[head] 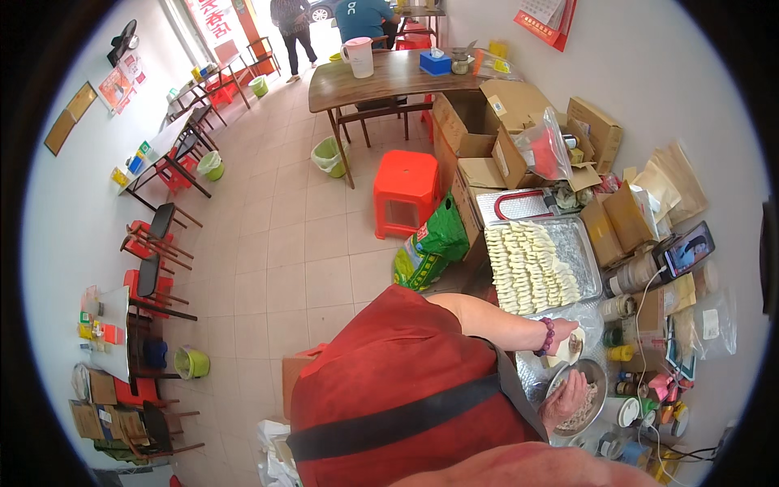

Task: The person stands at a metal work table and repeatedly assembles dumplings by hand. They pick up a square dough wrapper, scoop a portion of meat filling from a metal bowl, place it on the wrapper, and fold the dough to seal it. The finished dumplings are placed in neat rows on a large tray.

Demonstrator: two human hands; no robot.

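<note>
My left hand (pixel 565 341), with a purple bead bracelet at its wrist, holds a dough wrapper (pixel 574 348) with a dab of meat filling on it. Just below, my right hand (pixel 567 399) is over a metal bowl (pixel 602 380) of minced filling (pixel 585 406). Its fingers are bent, and whether they hold a tool cannot be made out. Beyond my left hand, a metal tray (pixel 578 243) carries close rows of folded dumplings (pixel 528 268). A clear plastic bag (pixel 589 319) lies between the tray and my left hand.
Jars and bottles (pixel 621 307) line the wall beside a propped phone (pixel 688 249) with a white cable. Cardboard boxes (pixel 465 122) stand beyond the tray. A red stool (pixel 406 189) and a green sack (pixel 432 246) are on the floor. Two people are near the doorway.
</note>
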